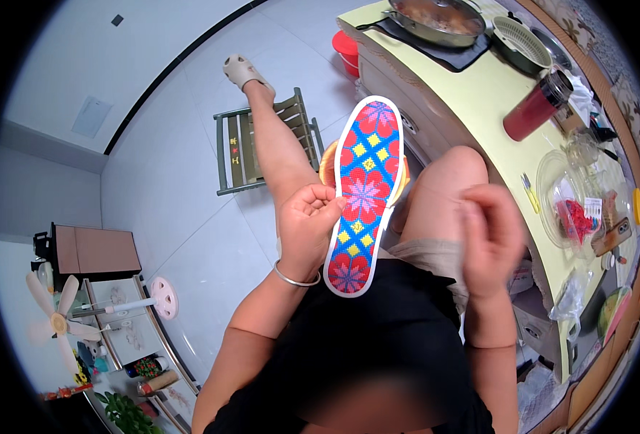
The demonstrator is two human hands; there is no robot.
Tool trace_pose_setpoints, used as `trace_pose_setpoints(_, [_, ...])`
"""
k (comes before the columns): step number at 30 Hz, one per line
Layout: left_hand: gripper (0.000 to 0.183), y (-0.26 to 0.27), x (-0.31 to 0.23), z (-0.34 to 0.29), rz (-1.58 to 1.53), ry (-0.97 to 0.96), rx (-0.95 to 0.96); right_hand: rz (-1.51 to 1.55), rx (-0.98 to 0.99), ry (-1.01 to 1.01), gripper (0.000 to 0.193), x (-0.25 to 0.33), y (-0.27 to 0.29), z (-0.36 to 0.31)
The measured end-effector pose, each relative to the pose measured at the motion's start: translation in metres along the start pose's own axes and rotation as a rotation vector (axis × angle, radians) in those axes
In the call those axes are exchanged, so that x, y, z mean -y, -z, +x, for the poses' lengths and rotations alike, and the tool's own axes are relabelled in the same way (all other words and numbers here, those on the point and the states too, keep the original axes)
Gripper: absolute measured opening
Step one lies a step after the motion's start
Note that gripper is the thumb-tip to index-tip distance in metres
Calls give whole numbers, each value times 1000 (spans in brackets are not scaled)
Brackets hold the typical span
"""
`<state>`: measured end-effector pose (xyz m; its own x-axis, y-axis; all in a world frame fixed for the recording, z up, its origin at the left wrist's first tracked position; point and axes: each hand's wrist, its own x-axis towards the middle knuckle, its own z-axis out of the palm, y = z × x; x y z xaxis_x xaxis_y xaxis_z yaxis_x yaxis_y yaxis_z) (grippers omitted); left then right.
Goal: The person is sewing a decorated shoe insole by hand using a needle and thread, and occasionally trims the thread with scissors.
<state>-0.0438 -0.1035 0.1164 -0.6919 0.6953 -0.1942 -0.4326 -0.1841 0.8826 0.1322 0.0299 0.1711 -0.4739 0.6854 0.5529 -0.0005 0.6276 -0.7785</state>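
Stitching (364,189) seems to fill the whole showing face of the insole (362,207), with no bare patch seen inside the white border (349,294); whether the edge or back needs more cannot be judged. The insole lies between the left hand (307,220), whose thumb and fingers pinch its left edge, and the right hand (493,242), which is apart from it with fingers curled in; that hand is blurred, so whether it pinches anything I can't tell. Counted: one insole, with three large flowers (364,197) down its middle and eight yellow diamonds (359,150) in two groups of four; one folding stool (244,145); one red bucket (346,52); one flask (531,114) and one pan (435,23) on the table (475,90).
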Motion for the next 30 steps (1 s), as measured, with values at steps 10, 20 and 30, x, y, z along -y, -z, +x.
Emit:
trace_pose_setpoints(10, [6,-9,-9,-11,35,-20,65,-93,156,287,14,-14,-68,-7])
trace_pose_setpoints(20, [7,-1,-6,-9,68,-51,54,-73,145,260,14,-21,-81,-7])
trace_pose_setpoints(30, [7,3,-5,-8,134,-103,33,-65,174,227,13,-17,-86,-5])
